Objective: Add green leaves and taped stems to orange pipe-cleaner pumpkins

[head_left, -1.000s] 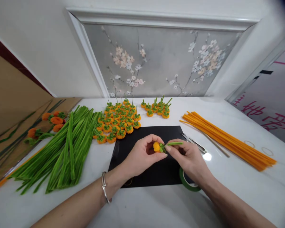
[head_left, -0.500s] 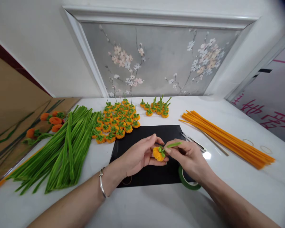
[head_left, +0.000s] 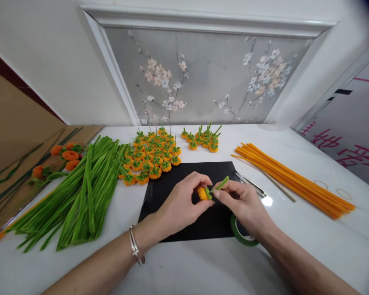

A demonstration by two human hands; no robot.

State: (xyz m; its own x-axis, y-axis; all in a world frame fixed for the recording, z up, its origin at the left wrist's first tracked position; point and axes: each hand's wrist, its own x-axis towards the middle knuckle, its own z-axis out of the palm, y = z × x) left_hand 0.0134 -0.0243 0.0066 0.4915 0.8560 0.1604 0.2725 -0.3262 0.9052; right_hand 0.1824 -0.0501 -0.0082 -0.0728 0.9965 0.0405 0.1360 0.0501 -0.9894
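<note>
My left hand (head_left: 189,200) curls its fingers and thumb around a small orange pipe-cleaner pumpkin (head_left: 202,193) with green leaves at its top. Opposite it, my right hand (head_left: 241,198) pinches the green pipe-cleaner stem (head_left: 222,184) that sticks out from the pumpkin's top. The pumpkin lies tilted on its side between the hands, above a black mat (head_left: 187,233). Part of it is hidden by my left fingers. Beside my right wrist a roll of green tape (head_left: 241,235) rests on the mat's corner, and silver snips (head_left: 252,184) lie just behind that hand.
Many finished pumpkins (head_left: 153,155) cluster behind the mat, with a smaller group (head_left: 206,139) to their right. Green pipe cleaners (head_left: 89,192) are heaped at left, near orange pumpkins (head_left: 70,155) on cardboard. Orange pipe cleaners (head_left: 289,176) and a thin stick (head_left: 279,186) lie at right.
My left hand has turned over and closed its fingers around the pumpkin, which now points its top to the right. The green stem tilts more upward in my right hand.
</note>
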